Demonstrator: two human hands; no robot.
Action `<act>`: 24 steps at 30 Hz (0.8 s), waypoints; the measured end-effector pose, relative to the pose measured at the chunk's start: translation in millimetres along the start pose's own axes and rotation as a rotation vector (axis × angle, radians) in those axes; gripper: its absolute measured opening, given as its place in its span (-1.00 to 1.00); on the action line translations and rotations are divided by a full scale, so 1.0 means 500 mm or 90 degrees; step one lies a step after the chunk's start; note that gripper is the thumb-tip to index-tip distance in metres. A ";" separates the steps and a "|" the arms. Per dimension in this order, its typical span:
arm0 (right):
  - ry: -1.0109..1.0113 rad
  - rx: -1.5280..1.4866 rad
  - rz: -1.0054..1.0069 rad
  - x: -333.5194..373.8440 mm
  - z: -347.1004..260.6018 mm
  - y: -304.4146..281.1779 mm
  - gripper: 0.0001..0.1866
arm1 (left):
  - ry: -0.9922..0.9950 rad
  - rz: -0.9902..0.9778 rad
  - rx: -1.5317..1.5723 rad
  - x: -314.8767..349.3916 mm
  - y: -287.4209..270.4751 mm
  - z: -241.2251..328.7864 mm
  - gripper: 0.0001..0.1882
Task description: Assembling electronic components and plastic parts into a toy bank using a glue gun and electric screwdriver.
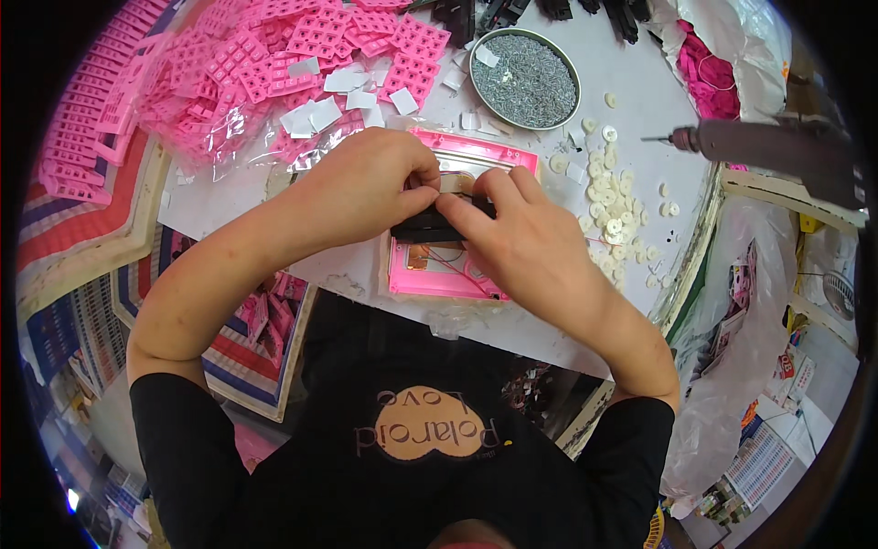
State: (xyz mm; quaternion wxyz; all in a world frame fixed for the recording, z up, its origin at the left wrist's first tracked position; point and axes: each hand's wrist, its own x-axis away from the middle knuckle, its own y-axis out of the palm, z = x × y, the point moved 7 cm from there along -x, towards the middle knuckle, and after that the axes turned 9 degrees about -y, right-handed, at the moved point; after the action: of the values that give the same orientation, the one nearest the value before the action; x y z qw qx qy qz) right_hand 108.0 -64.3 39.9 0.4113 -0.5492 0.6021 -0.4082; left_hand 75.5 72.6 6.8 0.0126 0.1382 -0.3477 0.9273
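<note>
In front of me on the table lies an open pink plastic housing [401,278], with thin red wires and a copper-coloured patch inside. Across its middle is a black plastic part [428,227], largely covered by my fingers. My left hand [373,178] is closed in a pinch at the part's upper edge; whatever lies between thumb and fingertips is hidden. From the other side my right hand [529,236] grips the black part, thumb and bent fingers around its right end. Dark thin wire shows near the fingertips.
Pink keypad pieces [274,55] and white paper slips [311,117] pile up at far left. A round tin of screws [526,80] stands beyond the housing. White plastic discs [604,197] scatter to the right, below a hanging electric screwdriver [768,151]. Striped trays [247,357] flank my left.
</note>
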 end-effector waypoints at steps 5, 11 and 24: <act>0.039 0.047 0.026 0.005 -0.015 -0.005 -0.55 | 0.101 0.043 -0.076 -0.006 0.007 0.024 -0.87; 0.038 -0.100 0.308 0.092 0.026 -0.142 -0.42 | 0.103 0.061 -0.226 -0.148 -0.050 0.039 -0.81; 0.047 -0.548 0.579 0.187 0.280 -0.271 -0.38 | 0.184 0.126 -0.405 -0.332 0.058 0.077 -0.84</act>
State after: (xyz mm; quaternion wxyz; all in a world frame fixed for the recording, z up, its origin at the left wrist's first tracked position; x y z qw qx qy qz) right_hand 278.6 -171.6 117.2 0.2648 -0.3397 0.8999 0.0681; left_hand 241.4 37.9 -28.2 0.0141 -0.0391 -0.6253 0.7793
